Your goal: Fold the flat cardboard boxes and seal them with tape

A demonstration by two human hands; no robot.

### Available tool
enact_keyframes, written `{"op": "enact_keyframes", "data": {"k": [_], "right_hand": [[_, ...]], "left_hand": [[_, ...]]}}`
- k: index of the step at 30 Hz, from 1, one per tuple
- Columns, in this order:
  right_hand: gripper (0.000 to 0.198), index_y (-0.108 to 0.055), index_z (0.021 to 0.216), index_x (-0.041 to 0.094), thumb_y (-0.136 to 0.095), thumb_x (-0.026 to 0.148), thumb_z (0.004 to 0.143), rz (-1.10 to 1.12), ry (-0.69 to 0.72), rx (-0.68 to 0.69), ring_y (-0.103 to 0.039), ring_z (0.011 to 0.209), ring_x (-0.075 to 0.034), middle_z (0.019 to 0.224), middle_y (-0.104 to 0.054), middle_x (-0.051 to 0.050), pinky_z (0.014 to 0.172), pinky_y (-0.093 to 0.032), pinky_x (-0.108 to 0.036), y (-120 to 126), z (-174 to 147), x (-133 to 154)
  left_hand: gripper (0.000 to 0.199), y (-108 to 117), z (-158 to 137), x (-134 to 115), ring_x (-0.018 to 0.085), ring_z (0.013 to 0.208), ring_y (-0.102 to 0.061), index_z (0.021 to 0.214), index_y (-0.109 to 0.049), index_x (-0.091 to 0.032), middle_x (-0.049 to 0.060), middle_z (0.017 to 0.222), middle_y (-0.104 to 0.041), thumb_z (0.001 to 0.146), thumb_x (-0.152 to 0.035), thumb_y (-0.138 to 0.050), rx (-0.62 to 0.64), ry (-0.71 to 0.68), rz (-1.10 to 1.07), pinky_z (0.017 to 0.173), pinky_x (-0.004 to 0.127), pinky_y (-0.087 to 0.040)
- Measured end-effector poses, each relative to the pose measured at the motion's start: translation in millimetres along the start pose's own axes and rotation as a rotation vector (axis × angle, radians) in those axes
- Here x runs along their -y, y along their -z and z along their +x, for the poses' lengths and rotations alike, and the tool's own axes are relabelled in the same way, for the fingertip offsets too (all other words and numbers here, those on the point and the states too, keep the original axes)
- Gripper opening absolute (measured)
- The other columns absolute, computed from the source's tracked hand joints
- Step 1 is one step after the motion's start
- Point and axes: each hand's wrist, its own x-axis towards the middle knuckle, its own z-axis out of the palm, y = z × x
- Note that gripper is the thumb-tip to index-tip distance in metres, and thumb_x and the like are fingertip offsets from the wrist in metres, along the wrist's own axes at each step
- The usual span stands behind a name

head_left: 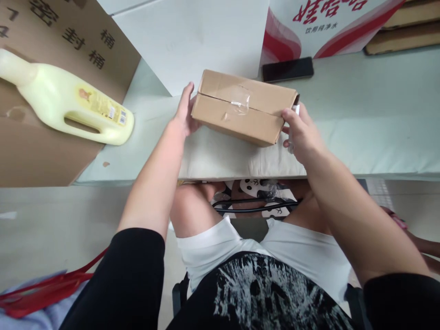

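Between my two hands is a small brown cardboard box (242, 107), tilted, with a strip of clear tape across the middle seam of its top. My left hand (187, 112) holds the box's left end, thumb up along the corner and the other fingers partly hidden behind it. At the right end my right hand (302, 133) grips the edge, thumb on the top corner. Something thin and white shows between that hand's fingers and the box; I cannot make out what it is.
A pale yellow bottle (65, 98) with a handle is at the left, by a large carton (68, 27). Behind the box are a white box (199, 41), a black phone (288, 69) and a red-and-white carton (319, 27). The pale green table's (371, 123) front edge is above my knees.
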Motion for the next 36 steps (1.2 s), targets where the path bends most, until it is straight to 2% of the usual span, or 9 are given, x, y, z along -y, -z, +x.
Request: {"op": "enact_keyframes", "data": {"k": [4,9,15,17,20,24,28,33,36], "right_hand": [[0.064,-0.056,0.135,0.036,-0.061,0.073,0.082,0.107,-0.086,-0.052,-0.068,0.087,-0.022,0.127,-0.064,-0.006,0.042,-0.029,-0.019,-1.7,8.4,-1.9],[0.057,-0.065,0.120,0.029,-0.052,0.074,0.089,0.137,-0.197,-0.139,-0.057,0.066,-0.014,0.102,-0.066,-0.005,0.041,-0.029,-0.021,3.0,7.9,-5.7],[0.059,-0.065,0.110,0.025,-0.067,0.076,0.079,0.234,-0.247,-0.063,-0.052,0.058,-0.013,0.085,-0.063,-0.003,0.037,-0.027,-0.023,16.6,-22.9,-13.1],[0.062,-0.066,0.109,0.025,-0.067,0.078,0.077,0.210,-0.222,-0.046,-0.055,0.059,-0.014,0.084,-0.064,-0.003,0.037,-0.027,-0.023,20.1,-31.0,-15.0],[0.065,-0.066,0.109,0.025,-0.065,0.081,0.077,0.129,-0.160,-0.056,-0.059,0.064,-0.016,0.084,-0.064,-0.004,0.039,-0.029,-0.023,22.2,-34.7,-16.1],[0.065,-0.064,0.107,0.025,-0.063,0.083,0.077,0.093,-0.113,-0.057,-0.056,0.061,-0.016,0.079,-0.061,-0.003,0.041,-0.029,-0.024,19.8,-32.0,-15.0],[0.055,-0.062,0.099,0.025,-0.060,0.076,0.080,0.206,-0.119,-0.009,-0.048,0.054,-0.012,0.076,-0.057,-0.001,0.041,-0.030,-0.025,20.2,-30.4,-14.6],[0.029,-0.061,0.090,0.022,-0.064,0.048,0.077,0.363,-0.219,0.011,-0.049,0.058,-0.011,0.076,-0.056,0.000,0.049,-0.042,-0.025,31.9,-38.4,-14.6],[0.030,-0.058,0.097,0.025,-0.071,0.045,0.078,0.334,-0.178,-0.004,-0.052,0.059,-0.011,0.072,-0.055,0.003,0.054,-0.047,-0.025,39.4,-51.6,-11.5]], "left_hand": [[0.064,-18.3,-18.2,-8.3,0.027,0.101,-0.073,0.093,-0.068,-0.018,0.006,0.083,-0.071,0.094,-0.078,-0.044,-0.079,0.052,-0.010,0.082,0.040,-0.058],[0.058,-25.8,-60.4,-11.6,0.028,0.109,-0.070,0.098,-0.068,-0.017,0.009,0.094,-0.074,0.090,-0.075,-0.059,-0.145,0.045,0.055,0.093,0.044,-0.057],[0.059,-24.6,-110.2,6.1,0.032,0.102,-0.073,0.102,-0.072,-0.021,0.010,0.091,-0.075,0.083,-0.076,-0.064,0.068,0.192,0.068,0.085,0.045,-0.060],[0.054,-26.3,-120.7,6.0,0.033,0.111,-0.071,0.109,-0.070,-0.022,0.012,0.107,-0.075,0.085,-0.069,-0.065,-0.008,0.093,0.131,0.094,0.046,-0.058],[0.049,-36.0,-126.9,-7.5,0.032,0.139,-0.055,0.128,-0.062,-0.025,0.012,0.140,-0.063,0.085,-0.046,-0.074,-0.190,-0.239,0.340,0.117,0.047,-0.044],[0.043,-60.3,-121.2,-34.1,0.032,0.152,-0.039,0.128,-0.064,-0.027,0.008,0.149,-0.056,0.086,-0.029,-0.069,-0.119,-0.536,0.574,0.128,0.049,-0.027],[0.030,-76.3,-111.5,-40.3,0.035,0.146,-0.044,0.114,-0.073,-0.028,0.006,0.137,-0.067,0.085,-0.032,-0.067,0.013,-0.518,0.628,0.130,0.051,-0.021],[0.035,-76.5,-107.8,-32.0,0.036,0.143,-0.044,0.115,-0.073,-0.030,0.004,0.136,-0.068,0.081,-0.032,-0.069,0.017,-0.516,0.661,0.131,0.050,-0.016],[0.037,-76.5,-108.3,-32.1,0.036,0.141,-0.045,0.116,-0.072,-0.031,0.004,0.136,-0.067,0.079,-0.031,-0.071,0.026,-0.515,0.684,0.131,0.050,-0.015]]}}
